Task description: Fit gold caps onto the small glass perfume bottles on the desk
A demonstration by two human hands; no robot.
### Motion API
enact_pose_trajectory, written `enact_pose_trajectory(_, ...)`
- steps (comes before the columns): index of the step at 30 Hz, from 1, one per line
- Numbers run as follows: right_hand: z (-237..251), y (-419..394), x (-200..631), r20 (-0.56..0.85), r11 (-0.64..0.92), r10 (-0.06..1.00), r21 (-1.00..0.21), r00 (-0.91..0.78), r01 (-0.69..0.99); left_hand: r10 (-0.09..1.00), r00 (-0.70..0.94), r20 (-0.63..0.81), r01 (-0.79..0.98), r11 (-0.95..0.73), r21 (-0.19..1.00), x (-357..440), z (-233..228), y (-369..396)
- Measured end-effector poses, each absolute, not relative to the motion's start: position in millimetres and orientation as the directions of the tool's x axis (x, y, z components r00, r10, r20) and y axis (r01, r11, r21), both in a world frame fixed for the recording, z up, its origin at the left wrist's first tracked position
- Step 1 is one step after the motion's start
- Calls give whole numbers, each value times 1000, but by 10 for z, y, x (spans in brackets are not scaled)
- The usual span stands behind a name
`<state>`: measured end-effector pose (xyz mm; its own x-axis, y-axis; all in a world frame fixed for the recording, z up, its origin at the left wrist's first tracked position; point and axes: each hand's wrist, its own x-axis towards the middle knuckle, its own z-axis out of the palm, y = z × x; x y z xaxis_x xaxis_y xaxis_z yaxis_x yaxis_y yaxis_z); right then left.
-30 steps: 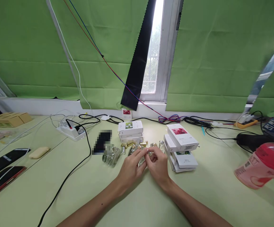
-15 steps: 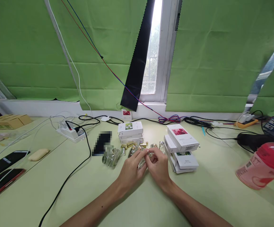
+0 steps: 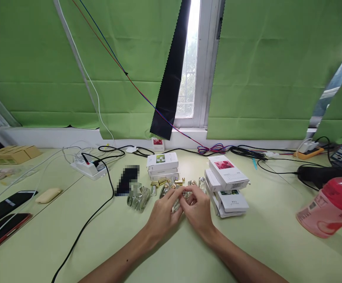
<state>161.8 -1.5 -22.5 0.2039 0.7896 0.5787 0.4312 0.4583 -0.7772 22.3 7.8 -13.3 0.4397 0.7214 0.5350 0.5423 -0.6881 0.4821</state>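
Both hands meet at the middle of the pale green table (image 3: 70, 220), working a small clear glass bottle (image 3: 176, 203) between them. The left hand (image 3: 162, 214) cups the bottle's body from the 9 o'clock side with its fingers curled round the glass, while the right hand (image 3: 198, 210) pinches at the bottle's top end with thumb and forefinger. By my reading the step in hand is fitting or turning a small cap on the neck (the cap itself is hidden by the fingertips, so I cannot tell whether it is on or off). The next move seems to call for a steady grip from the left hand and a fine twist from the right.

At 12 o'clock from the hands lies a scatter of gold caps (image 3: 162, 181) and a couple more little bottles; at 10 o'clock sits a cluster of clear bottles (image 3: 138, 196), apparently empty. A stack of white boxes (image 3: 162, 165) stands further off at 12 o'clock, closed, and a second pile of white boxes (image 3: 226, 184) lies at 2 o'clock, also closed, so their contents stay unseen. Far out at 3 o'clock a pink bottle with a red lid (image 3: 327, 206) stands capped.
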Motion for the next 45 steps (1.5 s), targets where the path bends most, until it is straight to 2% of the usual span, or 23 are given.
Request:
enact_pose_trajectory(17,-233,-32,1596,564,393,780,-778,271,489,746,424,514,540,-664,518,223,-149,75)
enact_pose_trajectory(33,-222,-43,1604,557,409,806,-769,201,492,698,384,604,561,-696,448,232,-187,70)
enact_pose_trajectory(45,-202,-58,1609,540,408,822,-780,179,475,744,352,568,580,-650,491,242,-138,53)
